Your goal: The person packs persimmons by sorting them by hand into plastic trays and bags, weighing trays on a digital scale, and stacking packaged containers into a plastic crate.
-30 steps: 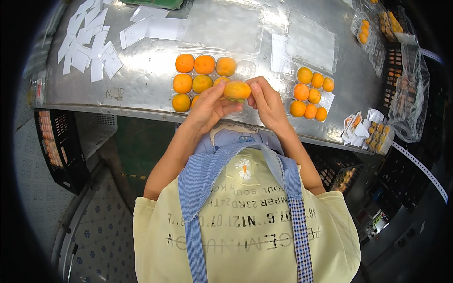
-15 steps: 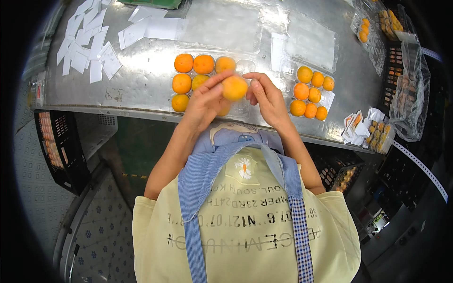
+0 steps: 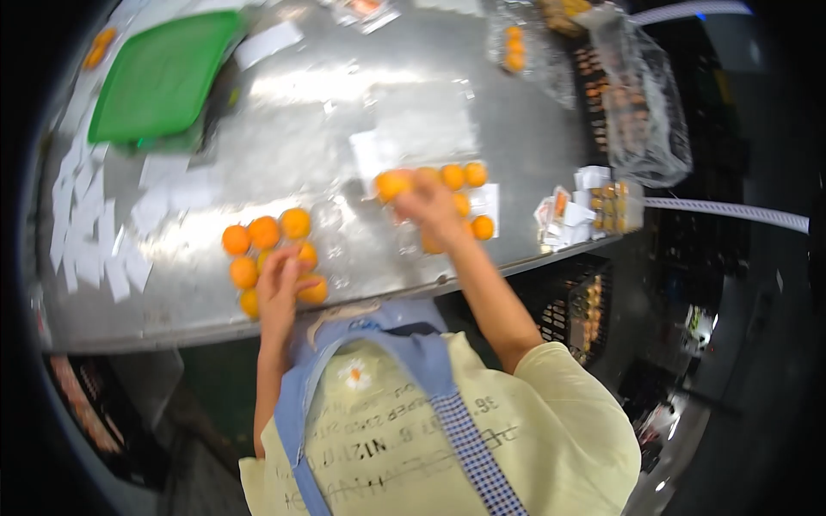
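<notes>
My left hand (image 3: 280, 282) lies over the left clear plastic tray, its fingers extended and apart among the oranges (image 3: 264, 232) that sit there in rows. Nothing shows in its grasp. My right hand (image 3: 433, 206) reaches over the right-hand tray, fingers closed on an orange (image 3: 392, 185) beyond that tray's left side. Motion blurs the fingertips. Smaller oranges (image 3: 475, 175) in this tray are partly covered by my right hand. A white card (image 3: 490, 202) shows along the tray's right edge.
A green lid or basket (image 3: 163, 77) stands at the back left of the metal table (image 3: 344, 112). White cards (image 3: 95, 249) are scattered at left. Packed fruit (image 3: 613, 206) and printed cards (image 3: 564, 213) lie at the right edge, near a plastic-draped crate (image 3: 641, 112).
The view has turned right and shifted. My hands have parted: the left is down at the left tray without the orange seen between them, while the right has moved to the other tray.
</notes>
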A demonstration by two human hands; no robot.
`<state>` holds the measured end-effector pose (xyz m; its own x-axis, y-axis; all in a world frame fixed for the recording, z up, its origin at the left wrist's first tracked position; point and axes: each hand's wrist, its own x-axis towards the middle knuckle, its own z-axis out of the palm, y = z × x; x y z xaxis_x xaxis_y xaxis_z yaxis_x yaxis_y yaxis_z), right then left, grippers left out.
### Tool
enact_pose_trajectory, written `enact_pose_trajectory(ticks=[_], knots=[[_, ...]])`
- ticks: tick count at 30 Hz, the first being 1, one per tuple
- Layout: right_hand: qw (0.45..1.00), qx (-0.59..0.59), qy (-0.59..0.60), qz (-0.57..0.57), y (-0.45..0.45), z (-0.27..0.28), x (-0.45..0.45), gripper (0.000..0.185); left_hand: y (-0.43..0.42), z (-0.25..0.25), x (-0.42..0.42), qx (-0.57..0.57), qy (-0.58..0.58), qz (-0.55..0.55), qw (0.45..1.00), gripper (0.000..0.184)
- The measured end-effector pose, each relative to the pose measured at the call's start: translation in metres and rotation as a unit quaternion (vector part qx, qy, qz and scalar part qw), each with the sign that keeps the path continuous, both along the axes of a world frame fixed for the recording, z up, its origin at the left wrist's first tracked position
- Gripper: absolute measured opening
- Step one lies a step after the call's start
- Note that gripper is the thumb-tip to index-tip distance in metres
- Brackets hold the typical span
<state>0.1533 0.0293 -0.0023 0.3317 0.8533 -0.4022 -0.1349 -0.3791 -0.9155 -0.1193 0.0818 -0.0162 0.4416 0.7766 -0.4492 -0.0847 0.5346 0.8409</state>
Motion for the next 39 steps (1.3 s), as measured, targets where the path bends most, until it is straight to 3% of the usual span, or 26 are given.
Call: enact_pose_trajectory(ticks=[1,3,5,6,8,11,14,17,18,22,25,28,30,33,39], knots=[[0.981,-0.004,-0.150,-0.126,0.005,0.005,0.046,0.046,0.001,-0.003,-0.002,0.003,-0.004,0.012,1.000,0.022],[0.939,0.237,-0.072,-0.240,0.013,0.079,0.154,0.036,0.003,-0.003,-0.003,0.008,-0.009,0.019,1.000,0.018],[0.870,0.429,0.005,-0.242,0.015,0.161,0.237,0.027,0.005,-0.005,-0.003,0.005,-0.013,0.012,1.000,0.018],[0.882,0.413,0.011,-0.229,0.004,0.181,0.285,0.027,0.006,-0.008,-0.005,0.002,-0.014,0.010,1.000,0.018],[0.865,0.358,-0.084,-0.343,0.017,0.211,0.252,0.028,0.008,-0.011,-0.002,0.009,-0.014,0.012,1.000,0.018],[0.921,0.263,-0.177,-0.229,0.025,0.167,0.207,0.036,0.010,-0.012,-0.010,0.000,-0.028,0.062,0.998,0.020],[0.946,0.139,-0.279,-0.088,0.036,0.089,0.130,0.027,0.018,-0.013,-0.022,0.012,-0.076,0.155,0.985,0.026],[0.969,0.084,-0.224,0.053,0.042,0.022,0.057,0.026,0.023,-0.016,-0.046,0.064,-0.038,0.206,0.976,0.030],[0.971,0.065,-0.211,0.096,0.044,0.009,0.034,0.026,0.024,-0.016,-0.053,0.069,-0.024,0.226,0.971,0.030],[0.895,0.053,-0.340,0.285,0.058,0.001,-0.045,0.028,0.023,-0.018,-0.071,0.062,0.016,0.293,0.954,0.030],[0.838,0.124,-0.416,0.331,0.066,-0.013,-0.075,0.030,0.019,-0.023,-0.078,0.052,0.017,0.317,0.947,0.020],[0.836,0.141,-0.390,0.360,0.075,-0.010,-0.099,0.029,0.015,-0.034,-0.081,0.085,0.096,0.311,0.942,0.013],[0.835,0.147,-0.385,0.365,0.079,-0.011,-0.111,0.029,0.011,-0.042,-0.085,0.138,0.231,0.243,0.932,0.021],[0.829,0.146,-0.392,0.370,0.082,-0.015,-0.121,0.031,0.009,-0.042,-0.087,0.209,0.330,0.158,0.907,0.030],[0.777,0.214,-0.484,0.341,0.096,-0.035,-0.138,0.034,0.013,-0.048,-0.082,0.247,0.355,0.121,0.894,0.033]])
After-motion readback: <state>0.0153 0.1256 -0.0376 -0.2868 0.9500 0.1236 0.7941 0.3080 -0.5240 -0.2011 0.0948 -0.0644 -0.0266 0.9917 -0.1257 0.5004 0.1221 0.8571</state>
